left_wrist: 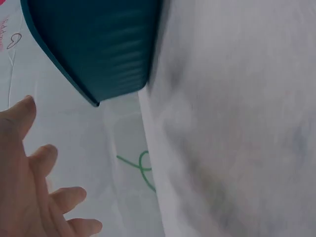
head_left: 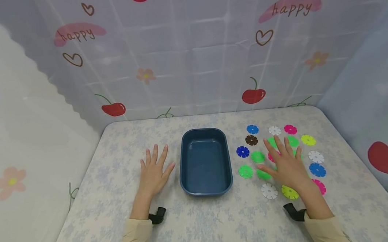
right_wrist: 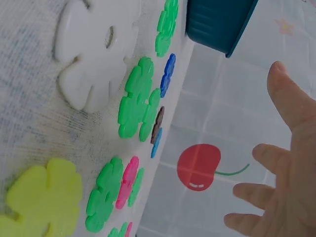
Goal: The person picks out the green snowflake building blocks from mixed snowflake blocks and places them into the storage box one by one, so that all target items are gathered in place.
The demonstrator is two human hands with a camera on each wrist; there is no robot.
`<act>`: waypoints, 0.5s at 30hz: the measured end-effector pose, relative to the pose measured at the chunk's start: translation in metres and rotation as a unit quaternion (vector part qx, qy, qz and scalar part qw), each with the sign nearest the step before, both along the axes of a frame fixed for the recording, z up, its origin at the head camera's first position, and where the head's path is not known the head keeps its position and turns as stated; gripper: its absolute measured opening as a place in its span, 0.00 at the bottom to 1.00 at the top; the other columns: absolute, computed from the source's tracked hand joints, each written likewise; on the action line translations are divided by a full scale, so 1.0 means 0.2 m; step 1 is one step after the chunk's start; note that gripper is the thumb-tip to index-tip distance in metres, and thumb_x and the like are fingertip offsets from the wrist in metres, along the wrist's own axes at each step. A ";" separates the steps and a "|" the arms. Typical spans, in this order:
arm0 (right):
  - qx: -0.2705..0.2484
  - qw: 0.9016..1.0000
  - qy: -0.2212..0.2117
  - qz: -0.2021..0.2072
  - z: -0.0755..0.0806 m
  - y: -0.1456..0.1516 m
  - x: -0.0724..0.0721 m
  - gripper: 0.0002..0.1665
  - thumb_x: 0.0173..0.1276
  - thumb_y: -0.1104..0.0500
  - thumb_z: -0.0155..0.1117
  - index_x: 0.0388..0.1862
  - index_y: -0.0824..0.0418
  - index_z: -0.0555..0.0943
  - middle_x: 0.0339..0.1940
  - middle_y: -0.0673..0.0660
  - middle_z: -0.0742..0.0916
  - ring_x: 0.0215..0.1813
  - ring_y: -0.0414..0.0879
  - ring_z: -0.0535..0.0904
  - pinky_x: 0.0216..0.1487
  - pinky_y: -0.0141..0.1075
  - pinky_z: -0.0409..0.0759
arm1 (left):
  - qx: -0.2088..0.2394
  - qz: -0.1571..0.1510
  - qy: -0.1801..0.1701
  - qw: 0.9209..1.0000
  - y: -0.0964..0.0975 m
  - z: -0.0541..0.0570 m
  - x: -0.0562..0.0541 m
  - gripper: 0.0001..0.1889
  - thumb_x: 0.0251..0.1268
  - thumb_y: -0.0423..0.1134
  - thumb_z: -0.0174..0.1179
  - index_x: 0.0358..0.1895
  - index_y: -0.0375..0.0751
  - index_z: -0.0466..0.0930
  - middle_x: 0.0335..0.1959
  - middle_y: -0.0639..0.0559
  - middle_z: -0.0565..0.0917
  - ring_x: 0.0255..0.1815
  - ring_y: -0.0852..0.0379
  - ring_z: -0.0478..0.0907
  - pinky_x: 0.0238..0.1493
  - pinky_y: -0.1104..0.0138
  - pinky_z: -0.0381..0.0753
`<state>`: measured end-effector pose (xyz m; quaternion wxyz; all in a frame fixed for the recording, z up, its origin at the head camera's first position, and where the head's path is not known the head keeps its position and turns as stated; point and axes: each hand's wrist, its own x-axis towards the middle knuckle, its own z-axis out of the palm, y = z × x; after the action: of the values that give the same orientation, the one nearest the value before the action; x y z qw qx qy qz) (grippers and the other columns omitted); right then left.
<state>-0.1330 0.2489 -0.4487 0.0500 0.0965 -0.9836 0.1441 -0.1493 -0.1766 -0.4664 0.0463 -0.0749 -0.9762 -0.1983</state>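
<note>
A dark blue rectangular basin [head_left: 206,189] stands in the middle of the table, with nothing inside it. Left of it, my left hand [head_left: 153,174] is spread with straight fingers and holds nothing; the left wrist view shows the basin's side [left_wrist: 108,54] beyond the fingers. To the right, my right hand [head_left: 288,167] hovers with spread fingers above several flat notched plastic discs, such as a green disc [head_left: 245,171], a white disc [head_left: 269,191] and a dark blue disc [head_left: 242,151]. In the right wrist view, a yellow disc [right_wrist: 49,197] lies below the hand, apart from it. The hand hides some discs.
A patterned cloth covers the table [head_left: 116,147]. Behind it hangs a curtain [head_left: 191,73] printed with cherries and hearts, and more curtain [head_left: 371,108] closes off the right side. A black strap piece [head_left: 157,215] is on the left wrist, another black piece [head_left: 295,212] on the right.
</note>
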 end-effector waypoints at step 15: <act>-0.177 0.983 0.047 -0.005 0.02 0.13 0.07 0.36 0.61 0.60 0.72 0.67 0.68 0.72 0.58 0.68 0.79 0.50 0.60 0.78 0.40 0.41 0.82 | 0.315 -0.050 0.017 0.948 0.16 -0.10 -0.02 0.33 0.76 0.44 0.49 0.79 0.48 0.48 0.79 0.44 0.53 0.78 0.39 0.51 0.73 0.40 0.54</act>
<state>-0.1181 0.2752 -0.4445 0.1131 0.0878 -0.9395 0.3113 -0.1528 -0.1437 -0.4872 0.0738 -0.1082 -0.8581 -0.4966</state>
